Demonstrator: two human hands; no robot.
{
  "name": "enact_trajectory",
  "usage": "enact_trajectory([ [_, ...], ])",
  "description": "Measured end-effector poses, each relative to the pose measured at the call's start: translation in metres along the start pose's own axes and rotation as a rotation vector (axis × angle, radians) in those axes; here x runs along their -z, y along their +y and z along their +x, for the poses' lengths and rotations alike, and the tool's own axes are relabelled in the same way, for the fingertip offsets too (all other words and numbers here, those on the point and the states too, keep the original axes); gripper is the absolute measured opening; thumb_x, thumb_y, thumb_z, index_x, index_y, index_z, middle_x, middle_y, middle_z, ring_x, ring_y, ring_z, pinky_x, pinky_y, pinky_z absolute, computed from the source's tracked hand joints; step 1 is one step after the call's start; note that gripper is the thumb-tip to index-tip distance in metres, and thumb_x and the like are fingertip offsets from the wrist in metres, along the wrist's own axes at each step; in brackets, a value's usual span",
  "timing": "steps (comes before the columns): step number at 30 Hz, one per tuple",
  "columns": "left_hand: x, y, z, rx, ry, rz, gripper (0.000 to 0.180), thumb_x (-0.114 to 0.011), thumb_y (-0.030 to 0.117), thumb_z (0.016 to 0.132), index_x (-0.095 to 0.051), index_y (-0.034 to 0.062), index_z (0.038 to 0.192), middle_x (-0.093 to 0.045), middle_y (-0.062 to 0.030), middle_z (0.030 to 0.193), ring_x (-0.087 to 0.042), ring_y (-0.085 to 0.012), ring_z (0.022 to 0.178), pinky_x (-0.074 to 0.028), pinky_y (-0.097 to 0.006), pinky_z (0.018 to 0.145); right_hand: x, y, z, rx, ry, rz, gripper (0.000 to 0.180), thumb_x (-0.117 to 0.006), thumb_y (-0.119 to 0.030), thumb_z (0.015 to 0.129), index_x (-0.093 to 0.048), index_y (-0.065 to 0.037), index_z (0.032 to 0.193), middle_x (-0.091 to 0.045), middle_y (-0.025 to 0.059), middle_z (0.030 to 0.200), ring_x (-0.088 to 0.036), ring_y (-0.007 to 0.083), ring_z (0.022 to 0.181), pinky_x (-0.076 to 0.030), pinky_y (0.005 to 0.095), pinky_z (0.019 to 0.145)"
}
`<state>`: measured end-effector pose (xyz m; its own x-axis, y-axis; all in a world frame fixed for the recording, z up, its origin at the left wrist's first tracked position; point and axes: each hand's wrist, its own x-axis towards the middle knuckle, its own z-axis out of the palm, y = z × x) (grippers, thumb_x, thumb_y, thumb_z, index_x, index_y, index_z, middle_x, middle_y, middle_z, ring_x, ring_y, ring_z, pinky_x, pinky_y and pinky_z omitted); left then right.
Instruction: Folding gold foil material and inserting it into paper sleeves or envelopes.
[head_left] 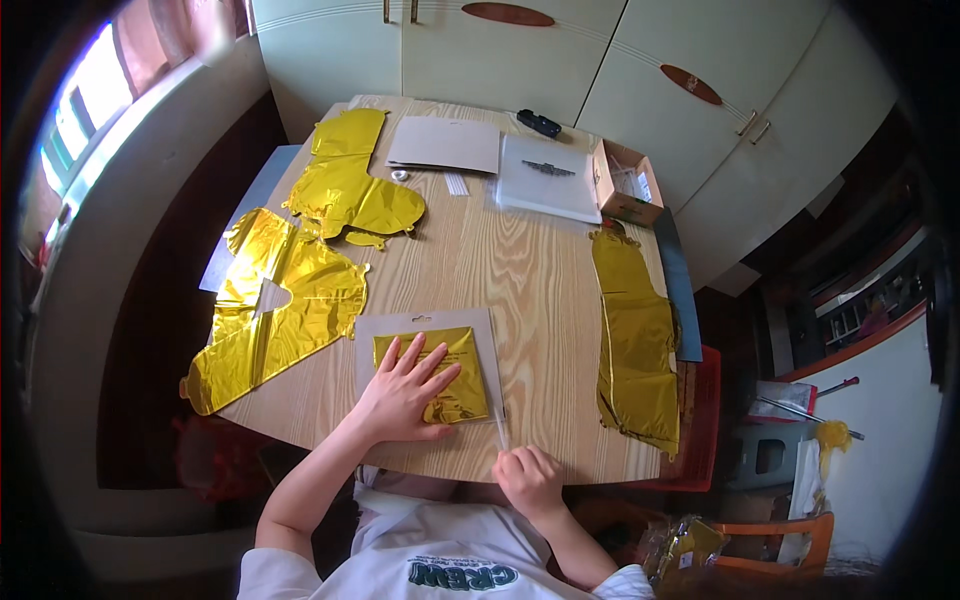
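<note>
My left hand [405, 392] lies flat with its fingers spread on a folded gold foil balloon [468, 395]. That folded balloon rests on a pale grey backing card [482, 325] with a hanging slot at its top edge. By the card's lower right corner, at the table's near edge, my right hand [530, 480] is closed on a thin whitish strip [502, 432]. The strip runs from the fist up toward the card's right side; whether it is a straw or plastic film I cannot tell.
Unfolded flat gold foil balloons lie at the far left [345, 180], left [300, 300] and right [635, 340] of the wooden table [530, 350]. Toward the back are grey cards [445, 145], clear plastic sleeves [548, 185], white straws [457, 184], ribbon [400, 175], a box [628, 208] and a black object [538, 123].
</note>
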<state>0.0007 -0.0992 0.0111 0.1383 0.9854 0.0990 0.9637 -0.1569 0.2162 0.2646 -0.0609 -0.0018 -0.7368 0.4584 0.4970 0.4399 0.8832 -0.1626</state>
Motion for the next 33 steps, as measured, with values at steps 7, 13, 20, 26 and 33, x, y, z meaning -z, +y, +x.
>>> enact_trajectory([
  [7, -0.001, -0.001, -0.001, -0.009, -0.009, 0.013, 0.092, -0.061, 0.070, 0.073, -0.042, 0.0174, 0.146, -0.037, -0.0163, 0.151, -0.023, -0.0451, 0.143, -0.011, -0.061, 0.116, 0.001, 0.011, 0.028, 0.022, -0.069, 0.113, 0.019, -0.070, -0.018, 0.081, -0.064, -0.009, 0.097, -0.059, 0.0011, 0.083, -0.062, 0.0173, 0.075, -0.053, 0.0304, 0.064],
  [13, -0.001, -0.001, -0.003, -0.019, -0.008, -0.005, 0.082, -0.058, 0.069, 0.077, -0.045, 0.0257, 0.145, -0.036, -0.0163, 0.152, -0.024, -0.0450, 0.143, -0.013, -0.061, 0.116, 0.004, 0.031, 0.036, 0.208, -0.167, 0.204, 0.025, -0.070, -0.023, 0.081, -0.066, -0.009, 0.101, -0.061, 0.0012, 0.087, -0.062, 0.0176, 0.081, -0.053, 0.0306, 0.068],
  [20, 0.004, 0.001, -0.002, -0.072, -0.027, 0.022, 0.067, -0.056, 0.071, 0.079, -0.049, 0.0429, 0.139, -0.033, -0.0178, 0.153, -0.023, -0.0475, 0.142, -0.014, -0.065, 0.114, -0.001, 0.056, 0.057, 0.257, -0.255, 0.300, 0.034, -0.074, -0.029, 0.078, -0.063, -0.011, 0.105, -0.061, 0.0022, 0.105, -0.057, 0.0209, 0.104, -0.047, 0.0370, 0.090],
  [26, 0.003, 0.002, -0.002, -0.075, -0.027, 0.026, 0.067, -0.057, 0.071, 0.079, -0.050, 0.0419, 0.139, -0.033, -0.0174, 0.153, -0.023, -0.0474, 0.142, -0.014, -0.065, 0.113, -0.003, 0.062, 0.075, 0.361, -0.271, 0.276, 0.039, -0.075, -0.039, 0.077, -0.061, -0.013, 0.103, -0.059, 0.0020, 0.113, -0.052, 0.0217, 0.114, -0.040, 0.0377, 0.097],
  [33, 0.002, 0.001, -0.002, -0.081, -0.015, 0.024, 0.066, -0.055, 0.071, 0.080, -0.051, 0.0407, 0.139, -0.034, -0.0170, 0.153, -0.023, -0.0471, 0.142, -0.014, -0.064, 0.114, -0.010, 0.067, 0.089, 0.472, -0.331, 0.155, 0.040, -0.071, -0.050, 0.074, -0.062, -0.019, 0.095, -0.054, 0.0010, 0.111, -0.046, 0.0197, 0.120, -0.036, 0.0389, 0.098],
])
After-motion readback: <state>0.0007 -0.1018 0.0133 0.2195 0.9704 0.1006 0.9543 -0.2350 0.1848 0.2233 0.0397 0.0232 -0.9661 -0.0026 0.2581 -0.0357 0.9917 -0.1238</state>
